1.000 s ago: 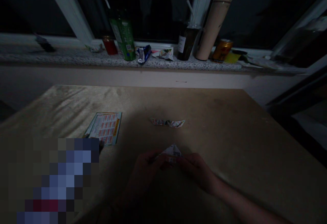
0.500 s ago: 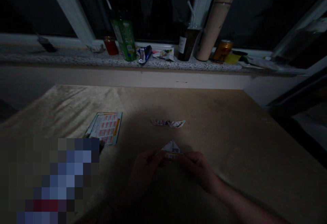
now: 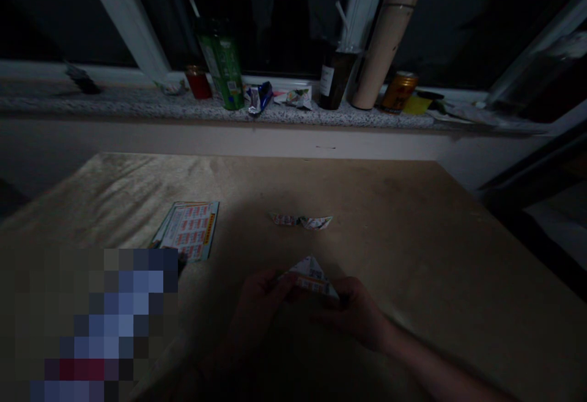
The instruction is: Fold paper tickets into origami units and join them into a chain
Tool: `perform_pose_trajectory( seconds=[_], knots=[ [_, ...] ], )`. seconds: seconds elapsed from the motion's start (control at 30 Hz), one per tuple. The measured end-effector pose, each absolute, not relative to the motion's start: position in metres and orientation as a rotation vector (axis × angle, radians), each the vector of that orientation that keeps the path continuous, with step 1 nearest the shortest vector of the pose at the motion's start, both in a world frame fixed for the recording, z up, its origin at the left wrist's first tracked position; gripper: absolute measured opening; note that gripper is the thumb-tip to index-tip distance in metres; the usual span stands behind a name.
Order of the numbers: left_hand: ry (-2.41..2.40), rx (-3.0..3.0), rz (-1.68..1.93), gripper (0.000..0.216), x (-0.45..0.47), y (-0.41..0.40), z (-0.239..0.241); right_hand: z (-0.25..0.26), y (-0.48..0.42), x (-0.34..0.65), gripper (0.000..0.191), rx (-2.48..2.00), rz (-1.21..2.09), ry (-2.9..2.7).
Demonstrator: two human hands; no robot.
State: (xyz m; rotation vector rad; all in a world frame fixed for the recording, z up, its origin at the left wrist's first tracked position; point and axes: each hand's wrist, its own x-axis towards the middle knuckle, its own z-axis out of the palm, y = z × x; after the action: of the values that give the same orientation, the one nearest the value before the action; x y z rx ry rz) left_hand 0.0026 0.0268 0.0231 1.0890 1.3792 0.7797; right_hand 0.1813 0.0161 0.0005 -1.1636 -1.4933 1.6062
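A small folded piece of printed paper (image 3: 310, 271), triangular with its point up, is pinched between my two hands just above the tan table (image 3: 413, 225). My left hand (image 3: 259, 304) grips its left corner, fingers closed. My right hand (image 3: 358, 310) holds its right edge, which sits lower than the left. Farther back on the table lies another folded paper piece (image 3: 301, 221), flat and boat-shaped.
A printed calendar card (image 3: 189, 228) lies at the left of the table. A stone window sill (image 3: 137, 104) behind holds a green bottle (image 3: 224, 67), a red jar (image 3: 198, 80), a dark bottle (image 3: 334, 75), a paper roll (image 3: 384, 41), a gold can (image 3: 398, 90) and wrappers (image 3: 259, 96).
The folded paper has tilted, its right side dropping as my right hand shifted down and rightwards. My left hand has stayed almost in place.
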Motion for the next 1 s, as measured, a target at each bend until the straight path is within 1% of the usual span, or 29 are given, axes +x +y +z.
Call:
perform_pose_trajectory(
  seconds=[0.1,0.2,0.3,0.37,0.53,0.77,0.83,1.0],
  knots=[
    [1.367,1.098,0.794,0.024,0.003,0.027,0.022,-0.003,0.018,0.185,0.053,-1.016,1.604,-1.427],
    [1.325,1.128,0.756,0.024,0.004,0.025,0.02,-0.008,0.02,0.187,0.047,-1.046,1.585,-1.333],
    [1.285,1.203,0.716,0.022,0.005,0.023,0.017,-0.006,0.02,0.184,0.032,-1.114,1.544,-1.306],
    [1.252,1.237,0.714,0.02,0.006,0.022,0.015,-0.002,0.018,0.181,0.026,-1.12,1.533,-1.36],
    [1.3,1.244,0.72,0.021,0.006,0.022,0.016,0.005,0.016,0.176,0.023,-1.156,1.495,-1.336],
    [1.317,1.425,0.671,0.028,0.004,0.022,0.019,0.004,0.015,0.178,0.023,-1.182,1.408,-1.358],
    [1.269,1.448,0.644,0.029,0.003,0.022,0.017,0.004,0.016,0.179,0.025,-1.16,1.415,-1.42],
    [1.237,1.451,0.601,0.029,0.002,0.022,0.014,0.002,0.015,0.179,0.019,-1.115,1.467,-1.474]
  ],
)
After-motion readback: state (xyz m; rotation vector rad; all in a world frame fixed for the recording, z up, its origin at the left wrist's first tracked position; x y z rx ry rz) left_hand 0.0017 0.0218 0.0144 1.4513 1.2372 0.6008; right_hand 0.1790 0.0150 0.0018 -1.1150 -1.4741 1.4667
